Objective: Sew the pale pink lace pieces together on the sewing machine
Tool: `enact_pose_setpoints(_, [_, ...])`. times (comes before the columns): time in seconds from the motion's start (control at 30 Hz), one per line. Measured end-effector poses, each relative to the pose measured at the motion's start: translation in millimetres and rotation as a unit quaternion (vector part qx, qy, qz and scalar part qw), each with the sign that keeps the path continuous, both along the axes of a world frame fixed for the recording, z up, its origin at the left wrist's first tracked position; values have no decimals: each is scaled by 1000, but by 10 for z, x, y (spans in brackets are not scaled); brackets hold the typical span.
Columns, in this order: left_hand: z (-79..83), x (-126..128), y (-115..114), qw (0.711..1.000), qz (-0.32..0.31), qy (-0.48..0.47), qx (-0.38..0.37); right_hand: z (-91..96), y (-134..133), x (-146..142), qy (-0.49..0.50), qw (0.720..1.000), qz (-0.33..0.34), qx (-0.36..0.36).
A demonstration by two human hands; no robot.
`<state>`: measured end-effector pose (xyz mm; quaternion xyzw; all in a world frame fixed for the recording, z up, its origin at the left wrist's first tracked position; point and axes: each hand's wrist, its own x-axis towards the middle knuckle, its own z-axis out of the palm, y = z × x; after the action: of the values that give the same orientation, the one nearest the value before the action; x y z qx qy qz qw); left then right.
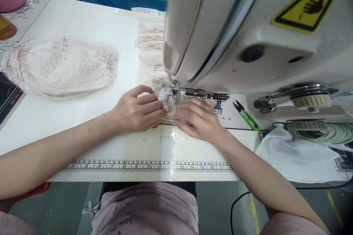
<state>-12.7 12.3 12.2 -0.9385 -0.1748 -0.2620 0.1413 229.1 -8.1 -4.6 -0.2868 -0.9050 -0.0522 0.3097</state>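
White lace [161,88] lay under the needle end of the sewing machine [198,33] in the head view, its gathered length running away from me along the machine's left side. My left hand [139,110] grasped the near edge of the lace with curled fingers, left of the presser foot [176,89]; my right hand [197,119] gripped the same edge from the right. Exact thumb contact was partly hidden. This two-sided hold presumably served to align the edge while the fingers stood clear of the needle. Green-handled snips [249,117] rested on the machine bed to my right, probably for quick thread trimming. A pile of lace pieces [60,68], with loose red threads, lay on the tabletop [96,18] to my left, seemingly apart from the working area. A printed ruler [149,166] ran along the front edge, apparently for measuring on the spot.
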Motion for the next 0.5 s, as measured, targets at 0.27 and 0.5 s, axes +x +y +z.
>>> enact_pose_setpoints(0.27, [28, 12, -17, 998, -41, -7, 53, 89, 30, -71, 27, 995, 87, 41])
enact_pose_setpoints(0.5, [8, -18, -54, 998, -66, -1, -19, 90, 13, -79, 36, 994, 104, 18])
